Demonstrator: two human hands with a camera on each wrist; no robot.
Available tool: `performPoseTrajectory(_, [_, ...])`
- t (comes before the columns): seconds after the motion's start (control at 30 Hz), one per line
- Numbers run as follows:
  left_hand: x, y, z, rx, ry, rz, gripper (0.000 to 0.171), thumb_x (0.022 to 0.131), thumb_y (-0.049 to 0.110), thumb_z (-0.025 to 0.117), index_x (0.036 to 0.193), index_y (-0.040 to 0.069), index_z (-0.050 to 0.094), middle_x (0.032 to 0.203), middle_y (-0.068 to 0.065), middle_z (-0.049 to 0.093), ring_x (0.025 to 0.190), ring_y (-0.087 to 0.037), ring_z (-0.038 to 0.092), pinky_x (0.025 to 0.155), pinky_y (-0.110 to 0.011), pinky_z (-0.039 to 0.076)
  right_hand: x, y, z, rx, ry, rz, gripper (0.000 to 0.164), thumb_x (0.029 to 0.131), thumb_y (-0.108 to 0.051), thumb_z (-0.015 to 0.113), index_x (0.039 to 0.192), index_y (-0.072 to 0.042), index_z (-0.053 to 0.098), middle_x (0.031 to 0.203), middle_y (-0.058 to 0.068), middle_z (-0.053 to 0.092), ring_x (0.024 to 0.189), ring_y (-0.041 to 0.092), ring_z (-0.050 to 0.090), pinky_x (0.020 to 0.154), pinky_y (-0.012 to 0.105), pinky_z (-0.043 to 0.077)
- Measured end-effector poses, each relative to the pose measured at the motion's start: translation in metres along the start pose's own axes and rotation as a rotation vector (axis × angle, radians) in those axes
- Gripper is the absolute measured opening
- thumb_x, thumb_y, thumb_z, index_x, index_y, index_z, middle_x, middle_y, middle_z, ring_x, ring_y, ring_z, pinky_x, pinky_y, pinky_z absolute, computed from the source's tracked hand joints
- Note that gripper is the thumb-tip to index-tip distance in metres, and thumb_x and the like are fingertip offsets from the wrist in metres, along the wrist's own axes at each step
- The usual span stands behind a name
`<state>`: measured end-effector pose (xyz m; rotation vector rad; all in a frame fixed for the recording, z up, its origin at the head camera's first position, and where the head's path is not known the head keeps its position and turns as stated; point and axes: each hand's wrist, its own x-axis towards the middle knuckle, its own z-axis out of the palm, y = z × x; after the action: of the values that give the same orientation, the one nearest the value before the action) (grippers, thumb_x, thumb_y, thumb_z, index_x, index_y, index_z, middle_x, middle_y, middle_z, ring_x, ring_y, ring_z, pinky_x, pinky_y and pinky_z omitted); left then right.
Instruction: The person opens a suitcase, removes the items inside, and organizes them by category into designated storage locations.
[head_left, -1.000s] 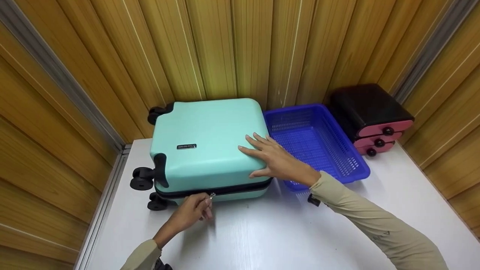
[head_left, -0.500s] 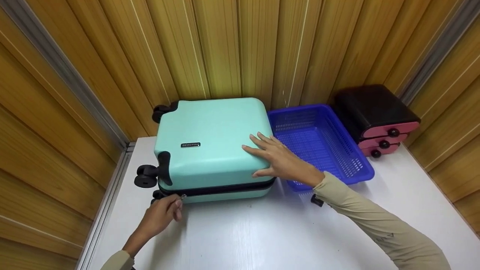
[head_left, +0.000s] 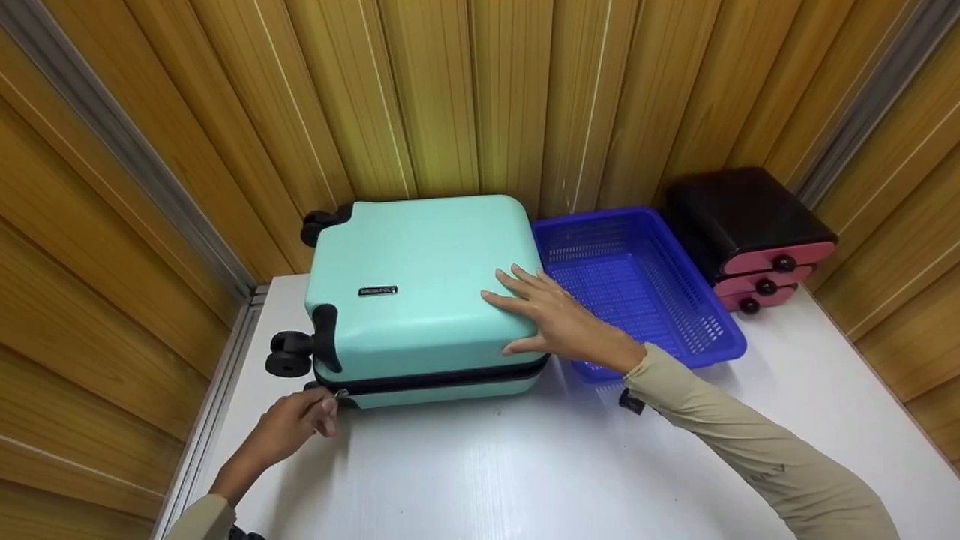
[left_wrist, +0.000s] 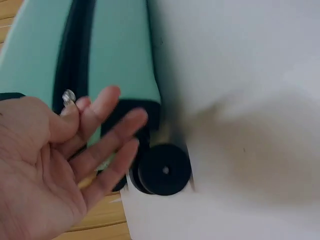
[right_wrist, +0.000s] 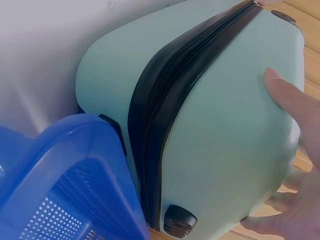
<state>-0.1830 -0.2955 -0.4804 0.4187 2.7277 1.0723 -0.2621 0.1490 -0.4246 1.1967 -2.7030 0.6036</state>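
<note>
A mint-green hard-shell suitcase (head_left: 427,262) lies flat on the white table, its black wheels pointing left. Along its front side runs a black zipper (head_left: 450,376). At the front left corner my left hand (head_left: 289,425) pinches the silver zipper pull (left_wrist: 69,96) between thumb and index finger; its other fingers are loosely bent. My right hand (head_left: 559,319) rests with spread fingers on the lid's front right corner. In the right wrist view the zipper teeth (right_wrist: 162,87) show between the black tapes.
A blue plastic basket (head_left: 731,351) stands against the suitcase's right end. Beyond it is a black box with pink drawers (head_left: 757,262) and round black knobs. Wood-look panel walls (head_left: 517,97) close in the back and both sides. The white table (head_left: 480,472) extends toward me.
My left hand has drawn the zipper pull leftward along the suitcase's front side, from near its middle to the left corner. My right hand has stayed on the lid.
</note>
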Motion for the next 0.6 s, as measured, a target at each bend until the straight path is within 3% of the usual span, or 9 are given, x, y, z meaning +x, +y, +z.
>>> performPoseTrajectory(0.07, [0.001, -0.006, -0.006, -0.039, -0.018, 0.013, 0.022, 0.11, 0.014, 0.053, 0.097, 0.004, 0.068, 0.085, -0.002, 0.073, 0.084, -0.019, 0.074, 0.077, -0.036, 0.059, 0.0, 0.0, 0.0, 0.006, 0.001, 0.001, 0.087, 0.087, -0.043, 0.083, 0.16, -0.019, 0.044, 0.17, 0.019, 0.028, 0.159, 0.042, 0.02, 0.125, 0.068, 0.014])
performPoseTrajectory(0.17, [0.002, -0.015, -0.021, -0.025, 0.041, -0.027, 0.02, 0.108, 0.005, 0.053, 0.1, -0.001, 0.07, 0.092, -0.01, 0.075, 0.084, -0.026, 0.074, 0.075, -0.032, 0.06, 0.001, -0.001, -0.001, 0.014, -0.002, 0.003, 0.087, 0.087, -0.044, 0.083, 0.161, -0.019, 0.044, 0.17, 0.019, 0.028, 0.159, 0.042, 0.019, 0.126, 0.067, 0.013])
performPoseTrajectory(0.23, [0.003, -0.02, -0.035, 0.0, 0.147, -0.075, 0.019, 0.106, 0.0, 0.053, 0.102, -0.004, 0.072, 0.096, -0.017, 0.076, 0.083, -0.029, 0.075, 0.071, -0.029, 0.059, 0.0, 0.0, -0.002, 0.017, -0.003, 0.006, 0.087, 0.087, -0.044, 0.083, 0.161, -0.019, 0.043, 0.17, 0.018, 0.027, 0.159, 0.042, 0.019, 0.126, 0.067, 0.013])
performPoseTrajectory(0.3, [0.007, -0.02, -0.049, -0.013, 0.263, -0.124, 0.021, 0.107, 0.001, 0.052, 0.107, -0.008, 0.071, 0.104, -0.022, 0.075, 0.082, -0.021, 0.075, 0.07, -0.026, 0.058, -0.002, 0.001, -0.003, 0.018, -0.002, 0.011, 0.087, 0.087, -0.044, 0.083, 0.161, -0.019, 0.043, 0.17, 0.018, 0.027, 0.159, 0.042, 0.018, 0.126, 0.066, 0.013])
performPoseTrajectory(0.37, [0.012, -0.015, -0.063, -0.095, 0.367, -0.132, 0.024, 0.109, 0.006, 0.052, 0.114, -0.01, 0.069, 0.112, -0.026, 0.073, 0.084, -0.011, 0.074, 0.072, -0.025, 0.06, -0.004, 0.001, -0.002, 0.018, 0.007, 0.013, 0.087, 0.087, -0.044, 0.083, 0.161, -0.019, 0.044, 0.17, 0.018, 0.028, 0.159, 0.042, 0.019, 0.126, 0.067, 0.013])
performPoseTrajectory(0.43, [0.018, -0.004, -0.075, -0.194, 0.414, -0.115, 0.031, 0.111, 0.014, 0.052, 0.124, -0.012, 0.063, 0.122, -0.028, 0.07, 0.088, -0.003, 0.073, 0.077, -0.023, 0.061, -0.006, 0.001, -0.001, 0.018, 0.014, 0.012, 0.087, 0.087, -0.043, 0.083, 0.161, -0.019, 0.044, 0.17, 0.018, 0.028, 0.159, 0.042, 0.019, 0.126, 0.068, 0.013])
performPoseTrajectory(0.5, [0.022, 0.008, -0.085, -0.237, 0.384, -0.093, 0.04, 0.112, 0.024, 0.05, 0.133, -0.01, 0.058, 0.13, -0.027, 0.065, 0.098, -0.002, 0.071, 0.085, -0.027, 0.062, -0.006, -0.001, 0.002, 0.016, 0.026, 0.008, 0.086, 0.088, -0.042, 0.082, 0.161, -0.019, 0.043, 0.17, 0.018, 0.029, 0.159, 0.043, 0.019, 0.125, 0.069, 0.014])
performPoseTrajectory(0.6, [0.03, 0.023, -0.093, -0.167, 0.234, -0.074, 0.053, 0.113, 0.035, 0.049, 0.147, -0.006, 0.05, 0.143, -0.028, 0.058, 0.119, -0.025, 0.068, 0.098, -0.042, 0.059, -0.009, -0.005, 0.005, 0.027, 0.035, 0.011, 0.082, 0.092, -0.039, 0.079, 0.162, -0.019, 0.041, 0.171, 0.017, 0.028, 0.159, 0.044, 0.016, 0.123, 0.072, 0.016])
